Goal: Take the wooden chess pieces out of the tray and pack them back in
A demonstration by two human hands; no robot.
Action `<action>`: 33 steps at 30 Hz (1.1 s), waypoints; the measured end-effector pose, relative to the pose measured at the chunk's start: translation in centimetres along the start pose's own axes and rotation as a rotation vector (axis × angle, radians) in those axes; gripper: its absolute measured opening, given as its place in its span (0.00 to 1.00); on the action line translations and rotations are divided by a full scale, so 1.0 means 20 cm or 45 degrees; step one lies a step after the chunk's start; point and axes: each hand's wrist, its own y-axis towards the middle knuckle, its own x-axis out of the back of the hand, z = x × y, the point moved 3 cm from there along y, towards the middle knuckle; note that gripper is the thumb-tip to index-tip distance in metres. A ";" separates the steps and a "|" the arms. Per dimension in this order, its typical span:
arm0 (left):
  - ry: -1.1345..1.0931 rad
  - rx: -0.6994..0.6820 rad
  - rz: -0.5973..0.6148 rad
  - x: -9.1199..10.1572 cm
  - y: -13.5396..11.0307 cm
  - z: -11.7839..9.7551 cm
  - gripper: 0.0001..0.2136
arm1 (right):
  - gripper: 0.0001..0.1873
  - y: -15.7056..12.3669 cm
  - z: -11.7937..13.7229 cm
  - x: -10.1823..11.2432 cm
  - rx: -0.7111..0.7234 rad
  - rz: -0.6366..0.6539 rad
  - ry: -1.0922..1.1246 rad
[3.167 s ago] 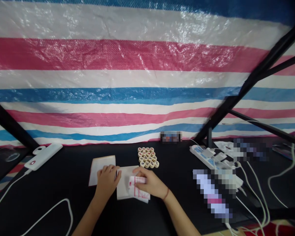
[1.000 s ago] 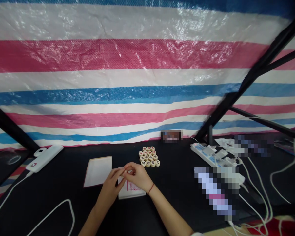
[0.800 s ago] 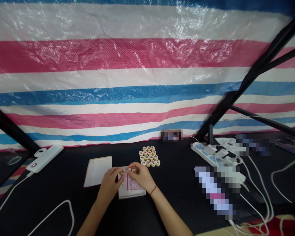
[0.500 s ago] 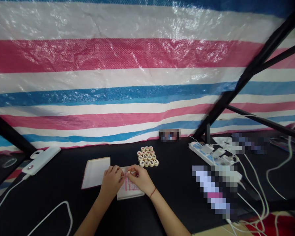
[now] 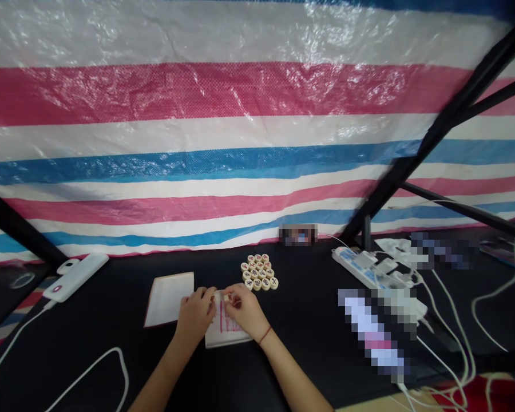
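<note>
One xiangqi piece (image 5: 228,297) being pinched above one shallow white box (image 5: 223,345)

The single piece is sitting at the box's far edge, between the right hand's thumb and index finger. That right hand (image 5: 248,313) is keeping its fingers bent and clamped on the piece, and one red cord bracelet (image 5: 265,335) is circling the wrist. The left hand (image 5: 194,313) is reaching over the box's left edge, its fingers curling close together; a small brownish thing is showing at its fingertips, too blurred to identify, and whether they are gripping it I cannot tell. Beneath the hands, one sheet with a red grid (image 5: 229,323) is lying in the box.

One pale, open lid (image 5: 169,300) is lying just left of the box, inner side up. Just behind the right hand, fifteen round xiangqi pieces (image 5: 260,273) are standing in four close rows, three at the back and four in each other row: seven bearing red characters, eight bearing dark ones.

Farther out on the black tabletop (image 5: 302,349), one long white device (image 5: 78,278) is lying at far left, trailing a white cable (image 5: 8,337). One power strip (image 5: 347,264) is holding several white plugs at right. One striped tarpaulin (image 5: 197,137) is hanging behind everything.
</note>
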 end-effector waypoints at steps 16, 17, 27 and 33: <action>-0.076 0.001 0.054 0.01 -0.03 0.01 0.17 | 0.16 0.03 0.03 -0.13 0.325 0.216 -0.257; -0.077 0.000 0.037 0.01 -0.02 0.01 0.17 | 0.16 0.03 0.03 -0.12 0.334 0.217 -0.238; -0.004 -0.089 -0.071 -0.01 0.02 -0.03 0.15 | 0.15 0.37 -0.01 0.26 -0.129 0.024 -0.921; 0.003 -0.092 -0.019 0.00 0.00 -0.03 0.15 | 0.15 0.62 -0.08 0.32 -0.359 0.303 -1.151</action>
